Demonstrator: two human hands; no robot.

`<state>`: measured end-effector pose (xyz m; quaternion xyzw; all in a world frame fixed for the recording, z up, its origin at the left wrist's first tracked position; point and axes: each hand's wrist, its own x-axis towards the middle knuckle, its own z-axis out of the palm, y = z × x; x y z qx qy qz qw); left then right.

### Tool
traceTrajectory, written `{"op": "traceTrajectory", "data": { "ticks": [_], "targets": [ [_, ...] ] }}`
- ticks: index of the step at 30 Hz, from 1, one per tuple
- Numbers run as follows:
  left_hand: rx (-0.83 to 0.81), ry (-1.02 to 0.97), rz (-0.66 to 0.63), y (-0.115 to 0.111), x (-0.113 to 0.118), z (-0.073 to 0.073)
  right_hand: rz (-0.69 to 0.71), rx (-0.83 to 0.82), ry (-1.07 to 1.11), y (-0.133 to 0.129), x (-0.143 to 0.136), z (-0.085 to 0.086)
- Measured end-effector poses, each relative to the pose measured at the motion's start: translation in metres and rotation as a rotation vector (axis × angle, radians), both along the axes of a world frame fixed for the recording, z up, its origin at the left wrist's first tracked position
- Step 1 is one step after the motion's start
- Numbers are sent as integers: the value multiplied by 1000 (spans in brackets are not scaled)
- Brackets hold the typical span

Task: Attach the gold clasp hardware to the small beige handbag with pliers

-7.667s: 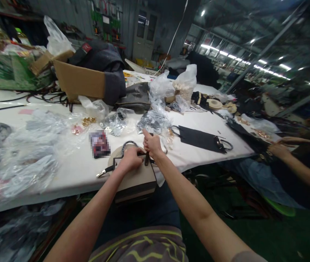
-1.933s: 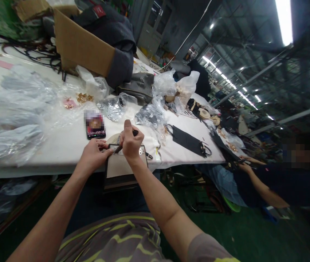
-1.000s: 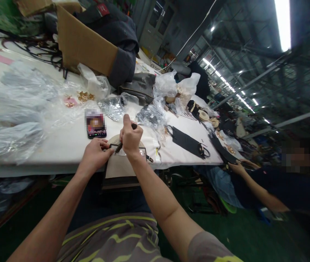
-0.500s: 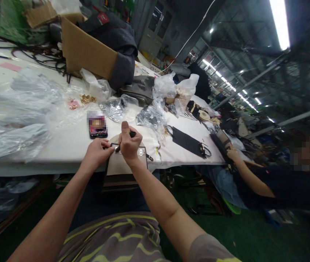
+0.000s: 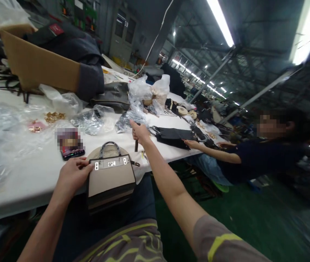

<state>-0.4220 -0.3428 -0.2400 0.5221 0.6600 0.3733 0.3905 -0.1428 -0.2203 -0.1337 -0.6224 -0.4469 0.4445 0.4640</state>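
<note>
A beige handbag (image 5: 111, 182) with dark edges rests at the table's front edge, over my lap. Its looped handle (image 5: 110, 144) stands up, and silver metal fittings (image 5: 112, 163) line the strip along its top. My left hand (image 5: 74, 173) grips the bag's upper left corner between thumb and fingers. To the right of the bag and above the table, my right hand (image 5: 141, 133) is closed around a short dark hand tool (image 5: 136, 146). The tool's lower end points down; its exact kind cannot be made out. Behind the bag lies a round tan disc (image 5: 96, 153), partly hidden.
A phone (image 5: 71, 145) lies left of the bag. Gold metal parts (image 5: 54, 116), plastic bags (image 5: 89, 122) and a cardboard box (image 5: 42, 69) sit behind. On the right, a co-worker's hand (image 5: 191, 144) touches a black bag piece (image 5: 171, 135) on the table.
My right hand has lifted off the bag with the tool and moved right, uncovering the fittings. The view has turned right. The co-worker's hand has reached to the black piece.
</note>
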Motion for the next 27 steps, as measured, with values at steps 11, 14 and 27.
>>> {"op": "traceTrajectory", "data": {
  "ticks": [11,14,27],
  "targets": [
    [-77,-107,109,-6,6,6,4,328,-873,-44,38,-40],
    [-83,-76,99,-6,7,7,29,86,-837,-113,42,-36],
    [-117,-121,121,-8,11,22,231,-65,-11,-197,29,-77]
  ]
}}
